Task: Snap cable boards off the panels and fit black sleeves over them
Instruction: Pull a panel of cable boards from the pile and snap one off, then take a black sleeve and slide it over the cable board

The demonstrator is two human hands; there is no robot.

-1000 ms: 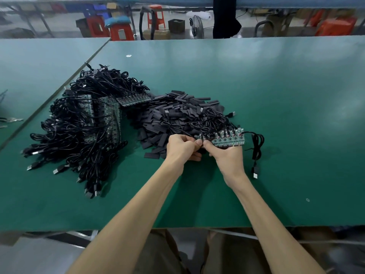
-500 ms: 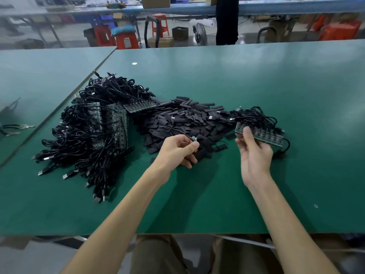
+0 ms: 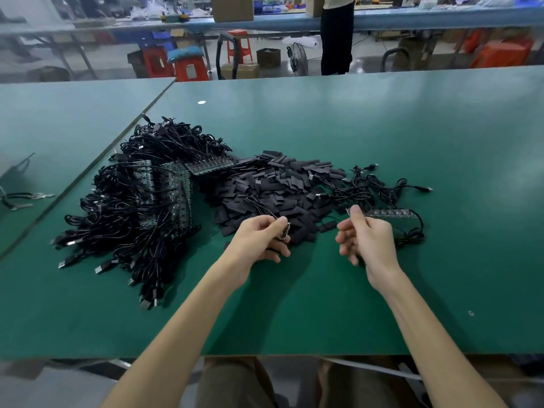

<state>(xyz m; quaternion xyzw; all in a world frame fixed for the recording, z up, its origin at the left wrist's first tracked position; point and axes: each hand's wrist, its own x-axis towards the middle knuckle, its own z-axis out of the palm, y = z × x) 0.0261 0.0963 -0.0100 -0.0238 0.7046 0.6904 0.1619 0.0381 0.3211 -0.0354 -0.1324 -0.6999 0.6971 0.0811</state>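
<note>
While my left grip pinches the board beside the sleeves, my right grip hangs loose by the panel; the trailing cable could snag and tug it free.

On the desk the cable heap with panels lies left, the sleeves touching it at the middle, and a single panel just right of them.

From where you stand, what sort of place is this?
Probably an electronics assembly workshop: a long green bench holds a heap of cable panels and a pile of black sleeves, with stools and cartons behind.
</note>
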